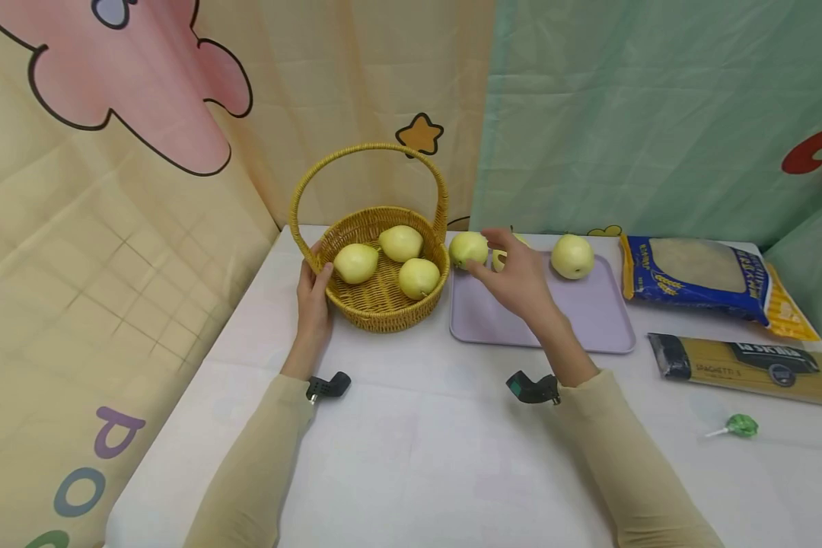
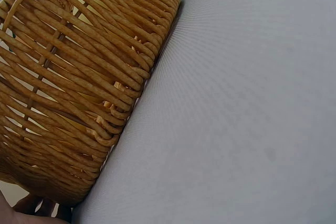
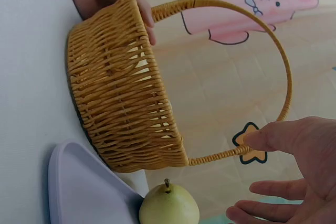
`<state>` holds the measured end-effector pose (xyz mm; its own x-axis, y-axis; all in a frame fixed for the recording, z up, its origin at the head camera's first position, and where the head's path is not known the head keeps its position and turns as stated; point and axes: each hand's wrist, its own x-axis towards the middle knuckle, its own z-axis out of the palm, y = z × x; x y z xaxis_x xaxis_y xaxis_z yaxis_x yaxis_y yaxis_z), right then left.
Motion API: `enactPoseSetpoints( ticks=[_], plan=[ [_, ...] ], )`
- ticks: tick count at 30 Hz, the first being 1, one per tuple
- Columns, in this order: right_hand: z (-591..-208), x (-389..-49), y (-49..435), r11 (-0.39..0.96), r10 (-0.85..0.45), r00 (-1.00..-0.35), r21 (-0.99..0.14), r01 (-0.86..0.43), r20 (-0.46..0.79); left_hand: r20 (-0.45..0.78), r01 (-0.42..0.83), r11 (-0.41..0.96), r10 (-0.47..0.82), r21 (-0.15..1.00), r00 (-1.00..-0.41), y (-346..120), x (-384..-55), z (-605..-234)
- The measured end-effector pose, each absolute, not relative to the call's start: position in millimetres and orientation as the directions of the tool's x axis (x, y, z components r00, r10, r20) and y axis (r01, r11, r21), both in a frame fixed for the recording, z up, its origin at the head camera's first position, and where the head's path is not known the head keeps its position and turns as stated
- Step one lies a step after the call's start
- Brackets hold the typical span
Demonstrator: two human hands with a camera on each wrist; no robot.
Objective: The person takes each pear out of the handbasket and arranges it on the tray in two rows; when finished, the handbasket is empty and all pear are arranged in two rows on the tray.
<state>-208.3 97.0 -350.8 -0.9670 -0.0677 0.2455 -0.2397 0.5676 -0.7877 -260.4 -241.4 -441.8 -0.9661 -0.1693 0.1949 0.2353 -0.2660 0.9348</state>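
On the white table's [image 1: 411,441] far left, here's the wicker basket [image 1: 383,316], upright, its hoop handle arching left to right, with the lavender tray [image 1: 589,323] just right, long axis also left-right. The left hand [image 1: 311,297] grips the basket's left rim; the right hand [image 1: 520,278], fingers parted, hovers grasping nothing near three pears [image 1: 573,256] along the tray's far edge.

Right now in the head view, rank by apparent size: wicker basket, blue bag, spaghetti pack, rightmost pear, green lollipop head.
1. wicker basket
2. blue bag and spaghetti pack: too close to rank; pack is cut off by the frame
3. rightmost pear
4. green lollipop head
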Motion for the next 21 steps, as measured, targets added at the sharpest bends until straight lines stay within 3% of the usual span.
enactPoseSetpoints(
  ticks=[16,21],
  plan=[
    [-356,-204,51,0.528,-0.202,-0.944,-0.783,-0.329,0.260,0.211,0.252,-0.241,-0.182,0.937,-0.960,-242,-262,-445],
    [-353,-210,32,0.504,-0.214,-0.953,-0.811,-0.297,0.216,0.209,0.249,-0.242,-0.180,0.938,-0.961,-242,-261,-445]
  ],
)
